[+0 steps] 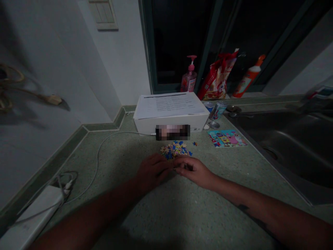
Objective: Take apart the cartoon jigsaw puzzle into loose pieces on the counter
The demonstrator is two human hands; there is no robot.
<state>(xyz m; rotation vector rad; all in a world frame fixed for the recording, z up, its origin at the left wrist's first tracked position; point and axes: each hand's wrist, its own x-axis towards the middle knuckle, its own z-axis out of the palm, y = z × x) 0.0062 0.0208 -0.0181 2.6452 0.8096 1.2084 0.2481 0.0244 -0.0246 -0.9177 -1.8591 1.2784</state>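
A small heap of blue, yellow and pink jigsaw puzzle pieces (175, 149) lies on the counter, just beyond my fingertips. My left hand (154, 170) reaches in from the left, its fingers closed together and pointing at my other hand. With thumb and fingers curled into a pinch, my right hand (195, 170) meets it at the near edge of the heap. Whatever is between the fingertips is too dark and small to make out. One loose puzzle piece (195, 143) rests apart, to the right of the heap.
Behind the heap stands a white box (170, 119) with a printed sheet (173, 105) on top and a cabled phone (173, 132) against its front. A colourful cartoon picture (227, 138) lies right, beside the sink (286, 139). Cans (218, 110) stand behind; a power strip (39, 215) is front left.
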